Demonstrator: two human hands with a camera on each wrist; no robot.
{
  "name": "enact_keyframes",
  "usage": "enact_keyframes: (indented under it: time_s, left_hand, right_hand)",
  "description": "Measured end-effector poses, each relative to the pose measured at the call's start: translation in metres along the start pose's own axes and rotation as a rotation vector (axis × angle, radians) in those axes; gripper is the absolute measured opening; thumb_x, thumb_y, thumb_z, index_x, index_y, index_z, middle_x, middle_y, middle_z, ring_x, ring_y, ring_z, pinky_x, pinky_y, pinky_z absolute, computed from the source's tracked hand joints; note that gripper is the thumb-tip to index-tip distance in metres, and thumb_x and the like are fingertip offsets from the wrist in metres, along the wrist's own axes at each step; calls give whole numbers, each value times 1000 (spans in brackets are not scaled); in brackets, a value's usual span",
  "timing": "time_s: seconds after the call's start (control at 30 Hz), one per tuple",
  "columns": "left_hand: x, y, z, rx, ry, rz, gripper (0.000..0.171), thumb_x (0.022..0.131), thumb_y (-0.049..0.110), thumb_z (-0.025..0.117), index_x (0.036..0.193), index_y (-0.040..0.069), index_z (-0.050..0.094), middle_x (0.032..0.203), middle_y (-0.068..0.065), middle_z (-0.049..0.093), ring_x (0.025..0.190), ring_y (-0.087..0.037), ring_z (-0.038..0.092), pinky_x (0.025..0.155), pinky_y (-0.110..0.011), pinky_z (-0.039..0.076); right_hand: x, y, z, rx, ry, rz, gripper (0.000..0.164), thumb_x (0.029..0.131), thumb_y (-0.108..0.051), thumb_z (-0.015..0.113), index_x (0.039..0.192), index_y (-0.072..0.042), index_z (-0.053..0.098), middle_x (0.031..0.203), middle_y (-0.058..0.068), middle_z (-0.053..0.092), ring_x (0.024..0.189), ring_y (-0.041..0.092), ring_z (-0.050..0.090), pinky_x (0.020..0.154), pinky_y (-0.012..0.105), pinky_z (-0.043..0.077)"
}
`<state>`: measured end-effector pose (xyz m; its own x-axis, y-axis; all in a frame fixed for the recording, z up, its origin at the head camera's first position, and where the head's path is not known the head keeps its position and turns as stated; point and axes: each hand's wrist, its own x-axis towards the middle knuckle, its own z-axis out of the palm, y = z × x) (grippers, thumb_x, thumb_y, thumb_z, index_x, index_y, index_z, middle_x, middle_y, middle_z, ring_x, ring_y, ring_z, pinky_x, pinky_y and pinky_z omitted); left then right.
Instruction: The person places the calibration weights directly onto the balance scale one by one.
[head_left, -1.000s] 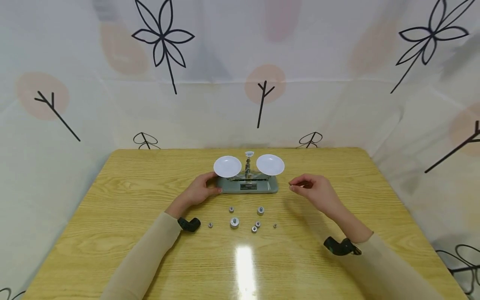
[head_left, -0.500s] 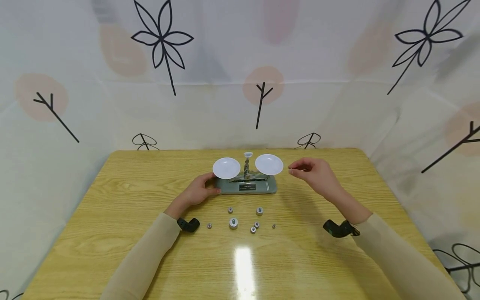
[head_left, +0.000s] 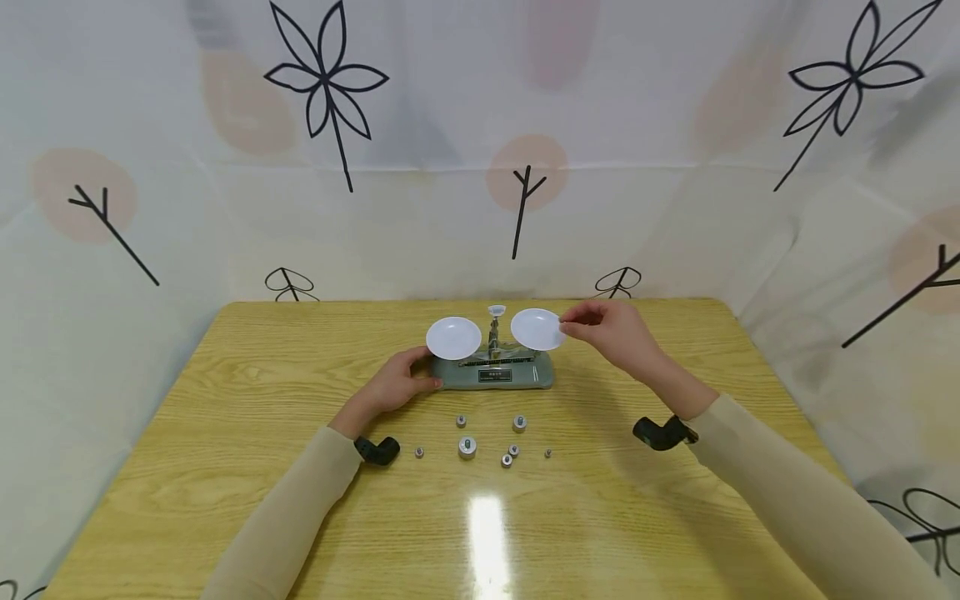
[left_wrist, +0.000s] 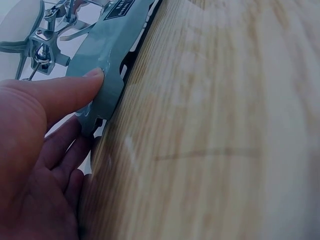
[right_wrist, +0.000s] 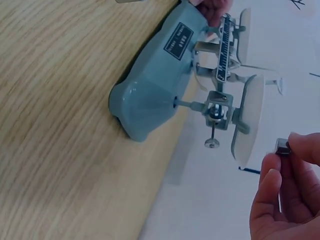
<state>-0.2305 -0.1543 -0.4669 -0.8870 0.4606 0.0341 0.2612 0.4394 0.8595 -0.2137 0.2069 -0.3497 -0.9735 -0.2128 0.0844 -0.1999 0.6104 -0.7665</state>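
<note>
A balance scale [head_left: 457,377] with a grey-green base stands toward the back of the table, carrying two white pans. My left hand [head_left: 393,383] grips the left end of its base; in the left wrist view the thumb [left_wrist: 82,92] lies on the front face and the other fingers reach behind the end. Between the thumb and fingertips of my right hand [head_left: 618,333] is a small metal weight [right_wrist: 283,146]. That hand is at the outer edge of the right pan [head_left: 534,330], overlapping its rim in the head view. The left pan [head_left: 453,338] holds nothing.
Several metal weights of different sizes stand in front of the scale, the largest weight [head_left: 467,448] near the middle and a tiny weight [head_left: 548,454] at the right. A patterned cloth [head_left: 420,225] hangs behind the wooden table [head_left: 315,333].
My right hand has risen and moved left with the weight, from beside the base to the right pan's rim. My left hand keeps its hold on the base.
</note>
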Motion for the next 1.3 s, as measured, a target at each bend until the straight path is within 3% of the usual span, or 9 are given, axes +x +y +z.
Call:
enact_keyframes:
  time_s: [0.3, 0.67, 1.1, 1.3]
  left_hand:
    - [0, 1, 0, -9, -3, -3, 61, 91, 10, 73, 146, 2, 48, 149, -16, 47, 143, -32, 34, 116, -51, 26]
    - [0, 2, 0, -5, 2, 5, 62, 91, 11, 73, 146, 2, 47, 149, -16, 47, 142, -33, 35, 115, -52, 27]
    - [1, 0, 1, 3, 8, -7, 59, 91, 12, 74, 144, 3, 51, 147, -15, 49, 142, -32, 35, 115, -52, 27]
    - [1, 1, 3, 8, 13, -10, 60, 92, 7, 72, 145, -2, 46, 149, -20, 45, 143, -36, 32, 116, -53, 24]
  right_hand:
    - [14, -3, 11, 14, -12, -28, 17, 92, -17, 74, 101, -3, 73, 102, 13, 71, 93, 26, 65, 74, 33, 53]
    - [27, 1, 23, 14, -13, -45, 12, 91, -11, 73, 101, -3, 74, 104, 12, 72, 98, 27, 67, 81, 41, 56]
    - [34, 4, 31, -10, -5, -93, 9, 89, -10, 75, 96, -5, 75, 98, 10, 73, 93, 26, 68, 79, 39, 55]
    - [36, 0, 36, -29, -22, -89, 9, 89, -12, 76, 95, -6, 76, 98, 9, 73, 92, 26, 68, 78, 41, 56]
